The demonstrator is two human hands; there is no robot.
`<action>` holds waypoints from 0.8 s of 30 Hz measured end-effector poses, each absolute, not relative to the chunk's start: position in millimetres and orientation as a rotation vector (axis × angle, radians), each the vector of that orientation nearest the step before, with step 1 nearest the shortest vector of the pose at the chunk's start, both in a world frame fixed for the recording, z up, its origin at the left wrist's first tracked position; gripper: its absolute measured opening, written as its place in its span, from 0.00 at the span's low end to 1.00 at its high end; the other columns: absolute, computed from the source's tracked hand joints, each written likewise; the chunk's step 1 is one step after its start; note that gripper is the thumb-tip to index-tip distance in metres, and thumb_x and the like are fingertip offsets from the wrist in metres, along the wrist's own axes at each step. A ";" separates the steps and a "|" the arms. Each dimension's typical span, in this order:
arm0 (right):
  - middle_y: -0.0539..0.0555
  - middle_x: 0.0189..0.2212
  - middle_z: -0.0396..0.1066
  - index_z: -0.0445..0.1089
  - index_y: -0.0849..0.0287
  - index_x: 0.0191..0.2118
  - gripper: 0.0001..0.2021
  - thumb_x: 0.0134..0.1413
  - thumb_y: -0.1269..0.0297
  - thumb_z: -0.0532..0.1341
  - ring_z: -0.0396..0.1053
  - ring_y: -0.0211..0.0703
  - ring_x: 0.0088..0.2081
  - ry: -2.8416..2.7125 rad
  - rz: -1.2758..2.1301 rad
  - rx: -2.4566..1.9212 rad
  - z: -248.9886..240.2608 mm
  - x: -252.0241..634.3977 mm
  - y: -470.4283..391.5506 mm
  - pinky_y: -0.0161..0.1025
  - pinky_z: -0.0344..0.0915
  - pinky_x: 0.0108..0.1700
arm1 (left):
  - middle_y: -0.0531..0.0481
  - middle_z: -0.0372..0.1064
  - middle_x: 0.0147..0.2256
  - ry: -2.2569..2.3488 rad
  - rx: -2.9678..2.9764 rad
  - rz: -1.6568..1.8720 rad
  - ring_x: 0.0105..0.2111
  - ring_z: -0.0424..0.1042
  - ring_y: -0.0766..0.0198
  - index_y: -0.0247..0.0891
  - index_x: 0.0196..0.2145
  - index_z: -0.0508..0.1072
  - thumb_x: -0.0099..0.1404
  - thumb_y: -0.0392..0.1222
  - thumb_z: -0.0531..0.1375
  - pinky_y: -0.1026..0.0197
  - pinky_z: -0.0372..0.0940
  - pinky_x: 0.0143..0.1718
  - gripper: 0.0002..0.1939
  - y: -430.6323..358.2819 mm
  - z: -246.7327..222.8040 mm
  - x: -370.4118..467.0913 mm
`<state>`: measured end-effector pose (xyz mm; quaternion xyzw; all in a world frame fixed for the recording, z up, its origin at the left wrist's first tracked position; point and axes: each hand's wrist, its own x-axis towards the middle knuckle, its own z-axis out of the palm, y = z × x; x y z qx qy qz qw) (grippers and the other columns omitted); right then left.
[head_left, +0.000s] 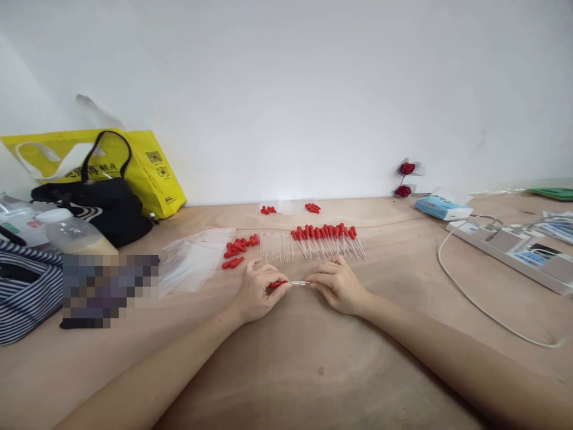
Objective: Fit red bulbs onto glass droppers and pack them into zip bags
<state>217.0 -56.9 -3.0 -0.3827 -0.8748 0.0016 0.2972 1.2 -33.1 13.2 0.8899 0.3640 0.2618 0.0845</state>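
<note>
Forearms: two bare arms reach in from the bottom edge and meet over a bare wooden tabletop (295,370).
Left hand (256,291): fingers curled narrow, pinching the red rubber bulb (277,284) of a dropper.
Right hand (339,285): fingers closed narrow on the other end, gripping the clear glass tube (299,283).
Dropper position: held level between the two hands, just above the table, bulb end toward the left hand.
Beyond the right hand: a row of finished droppers (329,239) with red tops lies side by side, near the fingertips.
Beyond both hands: a row of bare glass tubes (275,246), just left of the finished row.
Beyond the left hand: loose red bulbs (237,249) in a small heap, and clear plastic bags (192,260) further left.
Far left of the left hand: a black handbag (105,206) in front of a yellow shopping bag (152,167).
Far right of the right hand: a white power strip (510,248) with a trailing white cable (470,298), well apart from the hand.
</note>
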 end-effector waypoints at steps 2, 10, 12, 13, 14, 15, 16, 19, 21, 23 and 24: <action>0.52 0.27 0.69 0.69 0.60 0.35 0.10 0.56 0.68 0.50 0.63 0.37 0.30 -2.326 -0.031 -0.993 -5.1 216.8 -57.4 0.39 0.45 0.36 | 0.57 0.70 0.25 1.051 2.641 0.765 0.33 0.68 0.65 0.40 0.26 0.69 0.59 0.43 0.53 0.49 0.40 0.51 0.08 -33.7 12.3 2.1; 0.52 0.26 0.69 0.68 0.61 0.34 0.10 0.55 0.69 0.50 0.62 0.37 0.30 -2.332 -0.023 -0.983 -7.0 212.6 -57.7 0.39 0.46 0.37 | 0.55 0.69 0.26 1.048 2.665 0.757 0.32 0.67 0.66 0.39 0.27 0.68 0.61 0.42 0.51 0.50 0.42 0.50 0.09 -34.5 10.9 4.7; 0.52 0.27 0.70 0.68 0.60 0.33 0.10 0.55 0.69 0.50 0.63 0.38 0.31 -2.337 0.011 -1.007 -5.4 211.7 -58.0 0.39 0.46 0.37 | 0.55 0.70 0.27 1.049 2.681 0.756 0.32 0.67 0.65 0.40 0.28 0.68 0.61 0.43 0.51 0.50 0.43 0.50 0.10 -31.9 12.5 3.3; 0.52 0.28 0.70 0.68 0.60 0.33 0.09 0.55 0.68 0.50 0.64 0.38 0.31 -2.335 0.031 -1.021 -4.4 211.2 -57.9 0.39 0.46 0.36 | 0.55 0.70 0.27 1.042 2.699 0.751 0.32 0.67 0.65 0.40 0.28 0.69 0.62 0.43 0.51 0.50 0.43 0.50 0.10 -30.0 13.6 2.2; 0.52 0.28 0.71 0.68 0.60 0.33 0.09 0.55 0.68 0.51 0.64 0.38 0.32 -2.327 0.048 -1.040 -3.2 210.6 -57.4 0.39 0.46 0.36 | 0.55 0.71 0.28 1.040 2.722 0.752 0.34 0.67 0.64 0.41 0.29 0.69 0.62 0.44 0.51 0.50 0.42 0.50 0.10 -27.8 14.7 0.7; 0.52 0.28 0.71 0.69 0.59 0.33 0.09 0.54 0.67 0.51 0.64 0.38 0.32 -2.311 0.060 -1.068 -1.8 210.0 -56.1 0.38 0.46 0.36 | 0.54 0.71 0.31 1.053 2.748 0.772 0.36 0.67 0.63 0.42 0.30 0.69 0.61 0.45 0.51 0.50 0.42 0.51 0.09 -25.3 15.8 -1.1; 0.51 0.29 0.71 0.69 0.58 0.33 0.09 0.54 0.67 0.52 0.64 0.38 0.32 -2.280 0.069 -1.111 -0.5 209.2 -53.9 0.38 0.46 0.36 | 0.53 0.71 0.34 1.091 2.772 0.813 0.39 0.66 0.61 0.43 0.32 0.69 0.61 0.46 0.52 0.50 0.42 0.51 0.09 -22.4 16.7 -3.2; 0.50 0.28 0.72 0.70 0.57 0.31 0.09 0.53 0.65 0.52 0.65 0.39 0.32 -2.076 0.105 -1.335 3.6 205.6 -39.9 0.38 0.47 0.37 | 0.48 0.67 0.43 1.408 2.765 1.018 0.45 0.62 0.57 0.43 0.40 0.67 0.59 0.48 0.53 0.51 0.45 0.50 0.13 -12.7 18.0 -11.6; 0.50 0.27 0.72 0.71 0.56 0.29 0.11 0.53 0.64 0.51 0.65 0.39 0.31 -1.874 0.155 -1.512 6.3 201.5 -25.6 0.36 0.49 0.35 | 0.45 0.65 0.44 1.720 2.691 1.063 0.46 0.61 0.55 0.41 0.42 0.66 0.58 0.46 0.54 0.50 0.47 0.48 0.15 -7.0 17.9 -18.6; 0.51 0.26 0.72 0.71 0.57 0.29 0.13 0.53 0.63 0.50 0.66 0.40 0.30 -1.684 0.175 -1.673 9.0 196.0 -10.5 0.36 0.50 0.35 | 0.44 0.65 0.43 1.961 2.644 0.954 0.45 0.61 0.53 0.40 0.41 0.66 0.56 0.45 0.55 0.49 0.48 0.46 0.14 -3.4 18.1 -25.9; 0.51 0.26 0.72 0.71 0.57 0.28 0.13 0.53 0.63 0.50 0.66 0.40 0.30 -1.610 0.167 -1.747 10.2 192.7 -3.7 0.36 0.50 0.35 | 0.44 0.65 0.42 2.041 2.639 0.869 0.44 0.61 0.53 0.39 0.40 0.67 0.55 0.44 0.55 0.49 0.48 0.46 0.14 -2.7 18.7 -29.4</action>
